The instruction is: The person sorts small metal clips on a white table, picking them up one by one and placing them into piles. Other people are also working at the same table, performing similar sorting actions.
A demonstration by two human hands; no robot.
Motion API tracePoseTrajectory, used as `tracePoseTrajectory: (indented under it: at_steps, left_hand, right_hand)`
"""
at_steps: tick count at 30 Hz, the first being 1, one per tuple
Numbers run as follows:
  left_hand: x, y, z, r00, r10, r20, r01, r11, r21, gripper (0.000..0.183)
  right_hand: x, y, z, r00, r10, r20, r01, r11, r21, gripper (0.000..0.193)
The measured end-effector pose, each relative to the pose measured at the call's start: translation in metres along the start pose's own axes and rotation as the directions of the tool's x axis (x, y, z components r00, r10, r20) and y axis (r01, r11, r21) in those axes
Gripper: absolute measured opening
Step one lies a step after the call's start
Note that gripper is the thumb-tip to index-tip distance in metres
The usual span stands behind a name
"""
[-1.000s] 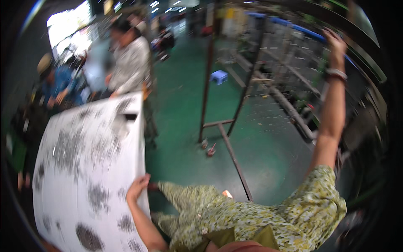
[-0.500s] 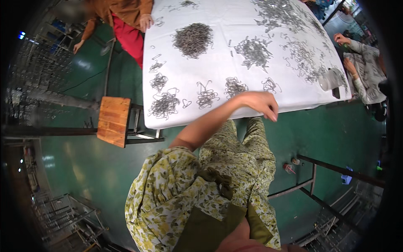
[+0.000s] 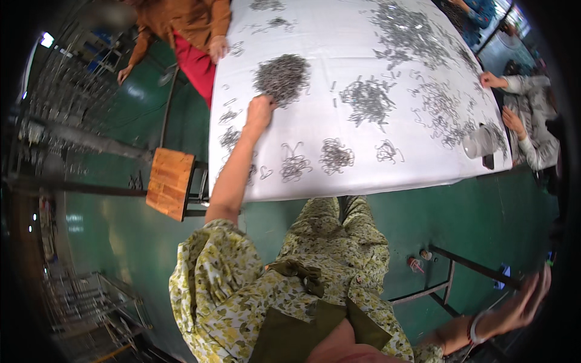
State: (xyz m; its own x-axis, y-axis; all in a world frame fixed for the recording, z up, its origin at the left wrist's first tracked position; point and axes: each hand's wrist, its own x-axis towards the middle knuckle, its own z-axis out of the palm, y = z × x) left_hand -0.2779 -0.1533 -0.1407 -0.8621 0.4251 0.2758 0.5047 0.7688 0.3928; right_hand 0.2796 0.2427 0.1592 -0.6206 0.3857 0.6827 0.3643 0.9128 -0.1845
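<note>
My left hand reaches over the white-covered table. Its fingers are drawn together at the lower edge of a dense, dark pile of small bent metal wire pieces. What sits between the fingertips is too small to make out. Out at the lower right, away from the table, my right hand is raised with its fingers stretched, holding nothing visible. Along the near edge lie smaller heaps of bent wire pieces, among them a left heap, a middle heap and a right heap.
A looser metal pile lies mid-table, with scattered pieces farther right. A clear plastic container stands at the right edge. Co-workers sit or stand at the far left and right. A wooden stool and metal frame flank me.
My left hand has swung from the table's near edge, left and forward, to the dense pile. My right hand has come into view at the lower right.
</note>
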Motion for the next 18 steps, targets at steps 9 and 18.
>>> tracePoseTrajectory:
  at_steps: [9,18]
  left_hand:
    - [-0.017,0.031,-0.017,0.996,0.094,0.008,-0.094,0.985,0.142,0.010]
    - [-0.024,0.117,-0.036,0.949,-0.229,0.215,0.308,0.549,-0.777,0.013]
  right_hand:
    - [0.025,-0.066,0.329,0.862,0.059,0.503,-0.367,0.757,0.541,0.016]
    - [0.010,-0.124,0.439,0.835,-0.144,0.532,-0.088,0.918,0.386,0.006]
